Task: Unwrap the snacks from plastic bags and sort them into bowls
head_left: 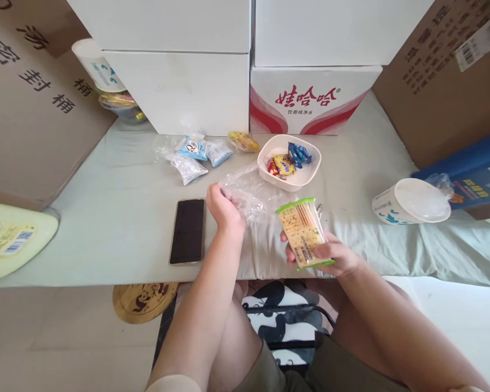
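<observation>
Here's the right hand (pixel 335 256), fingers narrowed around a green-edged cracker packet (pixel 302 231), thumb across its face, the packet tilted up near the front edge of the counter (pixel 118 228). Over to the left hand (pixel 225 209) — fingers curled in tight on a crumpled clear bag (pixel 251 198) that spreads towards the white bowl (pixel 296 184). Blue, yellow and red sweets (pixel 286 163) sit inside that bowl. A dark phone (pixel 187 231) lies just beside the left wrist, small packets (pixel 219 153) bunched beyond it. White boxes (pixel 179 92) are stacked along the back, brown cartons (pixel 24 141) flank both sides, and a paper cup (pixel 392 204) stands on the right — clear plastic (pixel 427 198) in its mouth.
</observation>
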The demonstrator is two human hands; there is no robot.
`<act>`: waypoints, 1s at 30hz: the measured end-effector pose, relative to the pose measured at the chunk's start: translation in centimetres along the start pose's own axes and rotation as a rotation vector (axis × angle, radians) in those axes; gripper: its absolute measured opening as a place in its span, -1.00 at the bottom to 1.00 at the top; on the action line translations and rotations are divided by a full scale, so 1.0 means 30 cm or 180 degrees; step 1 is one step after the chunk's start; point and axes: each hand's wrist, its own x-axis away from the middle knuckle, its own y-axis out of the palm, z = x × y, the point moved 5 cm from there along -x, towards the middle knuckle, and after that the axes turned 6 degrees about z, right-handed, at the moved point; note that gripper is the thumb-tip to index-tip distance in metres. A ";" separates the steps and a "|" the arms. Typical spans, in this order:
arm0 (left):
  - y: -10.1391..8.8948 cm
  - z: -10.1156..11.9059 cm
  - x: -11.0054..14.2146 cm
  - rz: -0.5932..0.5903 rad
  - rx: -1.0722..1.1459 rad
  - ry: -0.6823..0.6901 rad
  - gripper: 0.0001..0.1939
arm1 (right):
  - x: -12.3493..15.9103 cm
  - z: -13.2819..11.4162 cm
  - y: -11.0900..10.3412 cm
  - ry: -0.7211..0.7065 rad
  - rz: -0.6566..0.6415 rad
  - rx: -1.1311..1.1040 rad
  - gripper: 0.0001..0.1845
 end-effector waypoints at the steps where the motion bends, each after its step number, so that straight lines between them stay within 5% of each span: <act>1: -0.003 -0.002 -0.001 0.0048 0.0049 -0.0057 -0.74 | 0.008 -0.002 0.016 -0.0015 -0.0146 0.0039 -0.41; 4: -0.001 -0.009 0.016 0.0076 0.0136 -0.0104 -0.76 | 0.024 -0.038 0.041 -0.0298 -0.0067 0.0364 -0.38; 9: 0.009 -0.012 0.041 -0.0162 0.0105 -0.0119 -0.76 | -0.006 -0.207 0.020 -0.0973 0.1033 0.1581 -0.30; 16: 0.004 -0.025 0.029 -0.0238 0.0081 -0.0295 -0.76 | -0.224 -0.466 -0.038 -0.1678 0.1430 0.3403 -0.15; 25: 0.006 -0.016 0.038 -0.0294 0.0044 -0.0275 -0.76 | -0.471 -0.419 -0.155 -0.0839 0.1639 0.4921 -0.11; 30: 0.015 -0.029 0.044 -0.0488 0.0043 -0.0464 -0.75 | -0.422 -0.405 -0.100 -0.1301 0.1841 0.5124 -0.42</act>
